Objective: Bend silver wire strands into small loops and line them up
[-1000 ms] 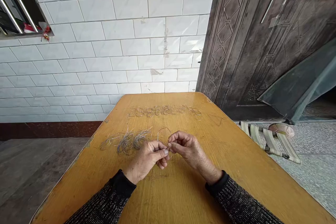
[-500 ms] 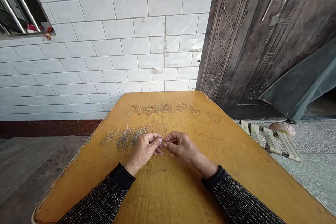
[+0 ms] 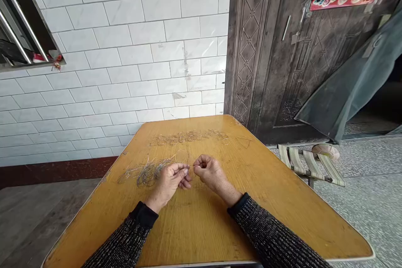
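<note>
My left hand (image 3: pixel 174 176) pinches a thin wire (image 3: pixel 181 150), whose loop rises above the fingertips. Just to its right my right hand (image 3: pixel 208 170) is closed in a pinch at the wire's short end, a small gap apart from the left fingertips. Beside my left hand lies a tangled bundle of silvery wires (image 3: pixel 147 172). Farther back, a row of thin wire rings (image 3: pixel 190 136) stretches across the table. One bent piece of wire (image 3: pixel 243 141) lies to the right of that row.
The wooden table (image 3: pixel 194 226) has its far end near a white tiled wall (image 3: pixel 109 63). On the right are a dark carved door (image 3: pixel 266 71), a grey-green curtain (image 3: pixel 348 88) and a low striped folding stool (image 3: pixel 309 165). A barred window (image 3: pixel 25 16) is at upper left.
My hands have drawn slightly apart, the right one moving away from the left fingertips. The view has turned to the right and tilted up a little.
</note>
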A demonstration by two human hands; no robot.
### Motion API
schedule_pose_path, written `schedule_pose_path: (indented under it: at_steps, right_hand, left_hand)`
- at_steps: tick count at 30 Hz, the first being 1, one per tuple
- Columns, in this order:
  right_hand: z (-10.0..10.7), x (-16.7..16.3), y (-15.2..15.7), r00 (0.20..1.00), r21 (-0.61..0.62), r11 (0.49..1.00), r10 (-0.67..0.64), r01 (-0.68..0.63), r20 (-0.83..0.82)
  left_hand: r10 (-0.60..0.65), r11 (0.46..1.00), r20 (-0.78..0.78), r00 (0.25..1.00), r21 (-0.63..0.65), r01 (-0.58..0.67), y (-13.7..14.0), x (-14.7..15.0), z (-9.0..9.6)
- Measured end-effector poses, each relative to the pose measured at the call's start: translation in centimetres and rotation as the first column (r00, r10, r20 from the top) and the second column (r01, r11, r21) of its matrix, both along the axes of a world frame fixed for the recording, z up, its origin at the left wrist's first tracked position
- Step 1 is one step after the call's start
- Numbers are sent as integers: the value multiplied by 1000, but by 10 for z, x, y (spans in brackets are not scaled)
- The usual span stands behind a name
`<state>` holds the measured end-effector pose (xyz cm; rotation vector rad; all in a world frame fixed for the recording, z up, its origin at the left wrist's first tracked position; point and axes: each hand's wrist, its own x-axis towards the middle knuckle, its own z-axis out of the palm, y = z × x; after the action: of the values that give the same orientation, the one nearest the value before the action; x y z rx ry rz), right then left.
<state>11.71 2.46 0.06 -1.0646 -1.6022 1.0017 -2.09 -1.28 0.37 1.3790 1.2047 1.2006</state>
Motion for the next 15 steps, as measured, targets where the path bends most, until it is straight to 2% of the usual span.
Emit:
schedule_pose_path:
  at_steps: [8, 15]
  right_hand:
    - [-2, -2, -3, 998, 118, 992, -41, 35, 51]
    - [-5, -1, -4, 991, 197, 980, -64, 39, 122]
  left_hand:
    - [-18, 998, -82, 996, 64, 24, -3, 3, -1]
    - [-84, 996, -75, 994, 35, 86, -6, 2, -1]
